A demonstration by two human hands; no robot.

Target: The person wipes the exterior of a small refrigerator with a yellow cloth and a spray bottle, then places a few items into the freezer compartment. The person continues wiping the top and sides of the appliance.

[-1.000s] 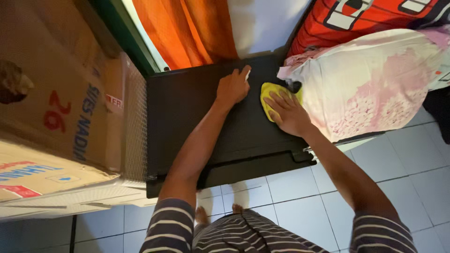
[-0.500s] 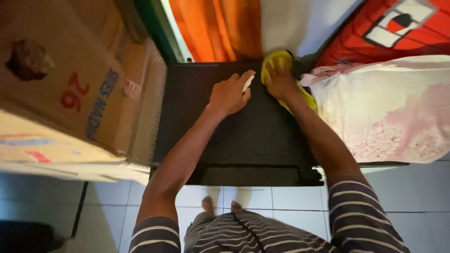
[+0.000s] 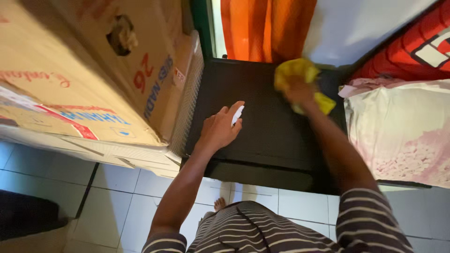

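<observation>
Right hand (image 3: pixel 300 91) pressed flat on a yellow cloth (image 3: pixel 300 75), fingers bunched into it, near the far right corner of the black worktop (image 3: pixel 262 136). Left hand (image 3: pixel 219 129) rests palm down toward the worktop's left edge, fingers loosely together, a small white object (image 3: pixel 237 114) pinched between fingertips; what it is cannot be told. Cardboard boxes (image 3: pixel 93 70) stand against the worktop's left edge. Orange curtain (image 3: pixel 262 28) hangs behind the far edge. Pink-patterned pillow (image 3: pixel 398 131) lies along the right edge.
</observation>
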